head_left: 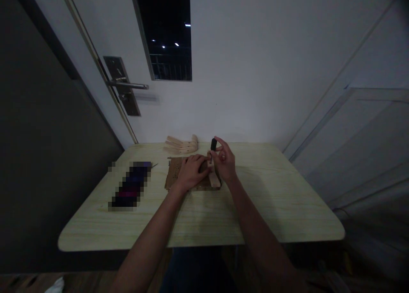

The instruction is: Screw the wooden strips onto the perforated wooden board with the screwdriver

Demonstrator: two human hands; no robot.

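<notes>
In my right hand (225,158) is a screwdriver with a short black handle (214,144), held upright. Its shaft points down at a pale wooden piece (214,181); the tip is too small to make out. My left hand (192,171) presses against the left side of that piece, thumb and index fingertip both on it. Beneath the left palm and the wooden piece lies a brown board (173,172), rough and marked with small holes. A few small dark bits, perhaps screws, show at the board's upper left edge.
Several curved wooden pieces (182,145) lie together at the back of the light wood table (275,216). On the left is a dark pixelated object (131,186), with a thin tool-like tip (154,165) beside it. Behind the table stands a white door with a metal handle (131,85).
</notes>
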